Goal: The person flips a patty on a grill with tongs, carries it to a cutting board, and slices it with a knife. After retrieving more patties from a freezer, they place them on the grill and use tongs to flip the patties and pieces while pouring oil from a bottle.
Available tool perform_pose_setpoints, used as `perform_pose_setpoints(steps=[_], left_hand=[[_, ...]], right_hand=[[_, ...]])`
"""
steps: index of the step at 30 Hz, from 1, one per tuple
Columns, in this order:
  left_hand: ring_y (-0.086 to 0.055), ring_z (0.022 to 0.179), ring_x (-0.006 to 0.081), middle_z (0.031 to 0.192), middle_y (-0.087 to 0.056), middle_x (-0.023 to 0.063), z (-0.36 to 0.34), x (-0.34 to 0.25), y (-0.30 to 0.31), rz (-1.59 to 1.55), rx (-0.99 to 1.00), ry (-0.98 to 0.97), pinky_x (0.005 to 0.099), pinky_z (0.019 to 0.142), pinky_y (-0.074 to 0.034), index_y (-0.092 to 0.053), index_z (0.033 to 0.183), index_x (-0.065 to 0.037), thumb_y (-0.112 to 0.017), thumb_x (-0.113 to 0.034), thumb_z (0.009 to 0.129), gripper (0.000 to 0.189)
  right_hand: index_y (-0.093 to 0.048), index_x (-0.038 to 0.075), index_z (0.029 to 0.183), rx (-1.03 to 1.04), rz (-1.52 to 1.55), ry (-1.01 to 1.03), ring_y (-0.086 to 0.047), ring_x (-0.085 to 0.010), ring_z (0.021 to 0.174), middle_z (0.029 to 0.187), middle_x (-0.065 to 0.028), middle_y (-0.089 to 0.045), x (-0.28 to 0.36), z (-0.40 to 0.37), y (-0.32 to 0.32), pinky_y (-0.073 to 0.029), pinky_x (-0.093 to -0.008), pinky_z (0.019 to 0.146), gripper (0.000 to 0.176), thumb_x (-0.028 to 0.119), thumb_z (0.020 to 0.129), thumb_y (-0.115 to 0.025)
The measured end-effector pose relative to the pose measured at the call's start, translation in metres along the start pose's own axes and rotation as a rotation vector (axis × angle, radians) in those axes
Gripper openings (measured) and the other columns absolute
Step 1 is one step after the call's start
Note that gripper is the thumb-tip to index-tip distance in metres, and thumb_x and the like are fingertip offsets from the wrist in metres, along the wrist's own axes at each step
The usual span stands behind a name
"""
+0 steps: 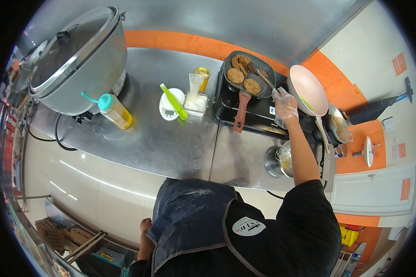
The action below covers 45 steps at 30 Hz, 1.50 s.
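My right hand (285, 104), in a clear plastic glove, is closed round the handle of a dark spatula (262, 75). The spatula's head rests among several brown patties (252, 86) in a square dark pan (268, 64). That pan sits on a black stove (263, 113), its reddish-brown handle pointing toward me. Down at my side, beside the apron and away from the counter, is my left hand (145, 226), with its fingers curled; whether it holds anything is hidden.
A large grey cooker (92, 69) and an oil bottle (115, 112) stand at left. Mid-counter are a white scale (171, 106), a green utensil (174, 101) and a white powder container (196, 104). A pink pan (305, 85) and a metal bowl with whisk (285, 159) are at right.
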<state>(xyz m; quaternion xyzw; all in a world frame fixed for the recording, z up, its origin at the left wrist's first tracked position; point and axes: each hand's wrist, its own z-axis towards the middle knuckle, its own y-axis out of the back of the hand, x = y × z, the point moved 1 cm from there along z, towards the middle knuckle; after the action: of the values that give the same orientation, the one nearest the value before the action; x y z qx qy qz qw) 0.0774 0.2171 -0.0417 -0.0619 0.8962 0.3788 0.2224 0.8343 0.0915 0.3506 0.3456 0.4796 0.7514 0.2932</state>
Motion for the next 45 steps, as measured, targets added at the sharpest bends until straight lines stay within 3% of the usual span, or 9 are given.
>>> perform_pose_setpoints(steps=[11,14,19,23,26,28,35,41,45], left_hand=[[-0.046,0.052,0.0212,0.056,-0.046,0.0141,0.026,0.049,-0.029,-0.037,0.039,0.041,0.0395,0.053,-0.039,-0.051,0.06,-0.005,-0.052,-0.016,0.075,0.019],[-0.043,0.049,0.0182,0.054,-0.044,0.0111,0.006,0.005,-0.001,0.239,-0.034,-0.211,0.0376,0.05,-0.037,-0.051,0.058,-0.006,-0.052,-0.016,0.075,0.02],[-0.046,0.048,0.0131,0.052,-0.044,0.0051,0.025,0.041,-0.027,-0.317,0.023,0.249,0.036,0.048,-0.037,-0.053,0.057,-0.007,-0.051,-0.015,0.074,0.019],[-0.046,0.048,0.0139,0.051,-0.043,0.0056,0.029,0.047,-0.033,-0.339,-0.056,0.256,0.0365,0.048,-0.037,-0.052,0.056,-0.006,-0.049,-0.015,0.075,0.021],[-0.044,0.047,0.0143,0.05,-0.04,0.006,0.036,0.055,-0.037,0.29,-0.138,-0.308,0.0367,0.048,-0.036,-0.049,0.054,-0.006,-0.047,-0.015,0.076,0.024],[-0.043,0.047,0.0159,0.05,-0.04,0.0076,0.026,0.036,-0.026,-0.239,0.027,0.153,0.037,0.048,-0.035,-0.049,0.054,-0.006,-0.046,-0.015,0.077,0.024],[-0.042,0.048,0.0188,0.052,-0.043,0.0098,0.032,0.051,-0.039,-0.271,0.024,0.189,0.0379,0.05,-0.036,-0.05,0.056,-0.005,-0.047,-0.016,0.078,0.025],[-0.047,0.055,0.0189,0.059,-0.05,0.0124,0.035,0.061,-0.045,0.217,-0.015,-0.166,0.039,0.056,-0.041,-0.056,0.062,-0.004,-0.049,-0.017,0.079,0.022],[-0.053,0.056,0.0191,0.063,-0.055,0.0134,0.029,0.057,-0.048,-0.268,-0.033,0.254,0.0375,0.057,-0.044,-0.061,0.067,-0.005,-0.05,-0.019,0.081,0.023]], right_hand=[[-0.055,-0.001,0.131,0.08,0.001,-0.003,-0.057,-0.0382,0.116,0.123,-0.026,-0.06,-0.003,0.004,0.001,-0.045,-0.04,0.098,0.055,0.041,0.096,-0.05],[-0.055,-0.001,0.131,0.074,0.018,-0.031,-0.057,-0.0385,0.116,0.122,-0.0261,-0.061,-0.001,0.004,0.002,-0.045,-0.0399,0.098,0.055,0.041,0.095,-0.05],[-0.055,-0.001,0.13,0.079,0.024,-0.036,-0.057,-0.0387,0.116,0.122,-0.026,-0.06,-0.002,0.004,0.002,-0.045,-0.0397,0.098,0.056,0.042,0.095,-0.05],[-0.055,-0.001,0.13,0.069,0.038,-0.03,-0.058,-0.0382,0.116,0.122,-0.0259,-0.06,-0.002,0.005,0.002,-0.045,-0.0395,0.098,0.055,0.042,0.095,-0.05],[-0.056,-0.001,0.129,0.064,0.038,-0.017,-0.058,-0.0381,0.116,0.122,-0.0258,-0.061,-0.004,0.005,-0.001,-0.045,-0.0396,0.098,0.054,0.041,0.096,-0.05],[-0.056,-0.001,0.129,0.058,0.033,-0.009,-0.058,-0.0382,0.115,0.122,-0.0257,-0.061,-0.005,0.006,-0.002,-0.046,-0.0397,0.098,0.053,0.04,0.096,-0.05],[-0.061,0.001,0.123,0.041,-0.087,0.067,-0.061,-0.0378,0.109,0.121,-0.022,-0.063,-0.007,0.005,-0.005,-0.047,-0.041,0.094,0.041,0.031,0.096,-0.049],[-0.062,0.002,0.121,0.004,-0.019,0.034,-0.061,-0.0384,0.106,0.116,-0.0229,-0.064,-0.003,0.004,-0.003,-0.048,-0.0414,0.092,0.041,0.031,0.094,-0.052],[-0.062,0.002,0.122,0.018,0.01,-0.021,-0.062,-0.0381,0.106,0.115,-0.023,-0.064,0.0,0.003,-0.001,-0.048,-0.041,0.092,0.041,0.03,0.094,-0.054]])
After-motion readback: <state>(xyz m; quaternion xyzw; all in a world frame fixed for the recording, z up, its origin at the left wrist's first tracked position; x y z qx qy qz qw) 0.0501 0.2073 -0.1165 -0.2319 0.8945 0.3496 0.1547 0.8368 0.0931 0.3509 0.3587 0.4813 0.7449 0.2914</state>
